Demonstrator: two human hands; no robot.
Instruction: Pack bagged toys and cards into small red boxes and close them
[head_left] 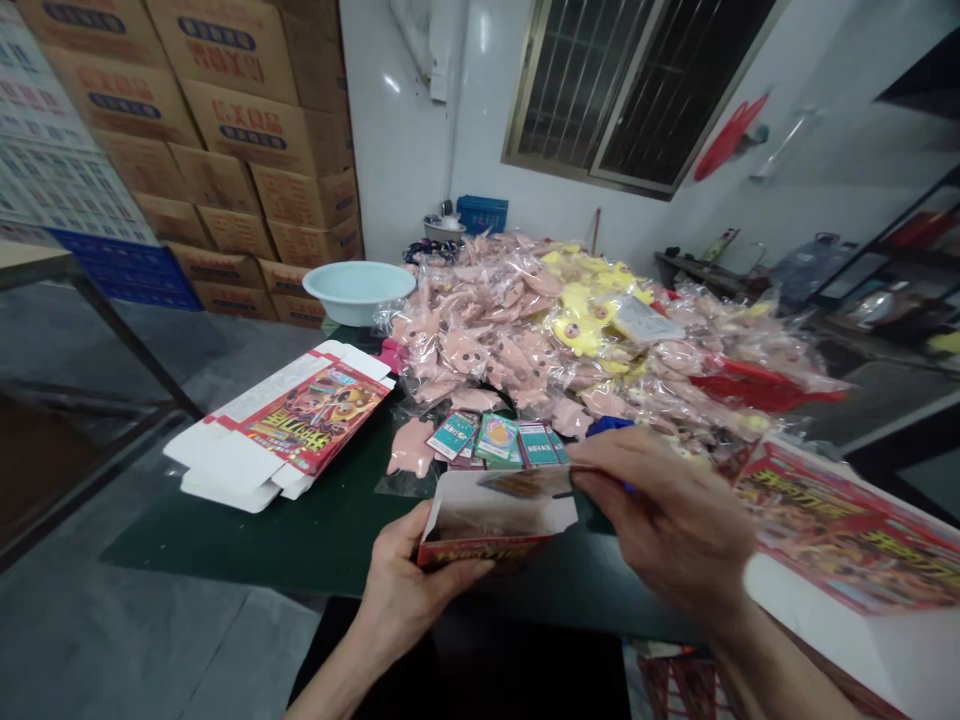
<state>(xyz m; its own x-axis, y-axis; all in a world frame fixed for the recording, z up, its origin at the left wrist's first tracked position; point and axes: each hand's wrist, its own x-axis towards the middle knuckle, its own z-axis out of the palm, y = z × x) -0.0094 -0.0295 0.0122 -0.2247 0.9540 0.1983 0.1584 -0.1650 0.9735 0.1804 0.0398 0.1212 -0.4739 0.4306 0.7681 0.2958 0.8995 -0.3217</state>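
Note:
My left hand (409, 585) is wrapped round a small red-and-white cardboard box (487, 552), its open end tilted up towards me. Over the box's opening, the closed fingers of my right hand (671, 525) pinch the end of a thin printed card (521, 483), blurred and partly inside the box. Just beyond lie several teal trading cards (499, 437) in a loose spread. Beside them rests a pink animal-shaped toy (411, 447) in a clear bag. A blue object (611, 426) shows partly behind my right hand.
A large heap of bagged pink toys (517, 350), with yellow ones (585, 320) among them, covers the back of the green table (300, 540). Flattened red-and-white cartons (319, 410) lie left, more printed cartons (832, 530) right. A pale blue basin (360, 285) stands behind; brown boxes (247, 130) are stacked beyond.

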